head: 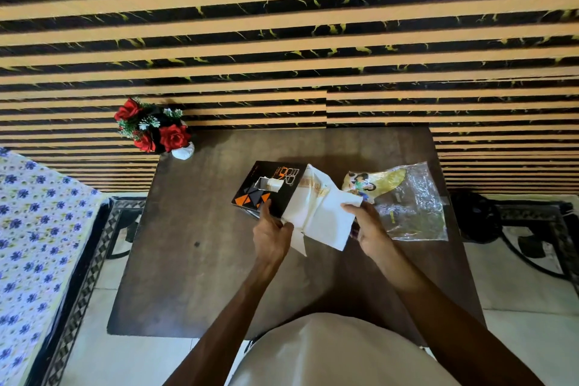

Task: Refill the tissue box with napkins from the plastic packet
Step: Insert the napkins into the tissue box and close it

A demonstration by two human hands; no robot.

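Note:
A black tissue box (pixel 275 180) with orange triangles lies on the dark wooden table (pixel 203 260), a bit of white tissue showing in its top slot. My left hand (pixel 272 233) grips the box's near end. White napkins (pixel 319 213) stick out of the box's open right side. My right hand (pixel 368 226) pinches the napkins' right corner. The plastic packet (pixel 404 200), clear with a yellow print, lies flat just right of my right hand.
A white vase of red artificial roses (pixel 156 130) stands at the table's back left corner. A bed with a blue-flowered sheet (pixel 34 229) is to the left. A striped wall runs behind the table. A dark fan base (pixel 476 216) sits on the floor at right.

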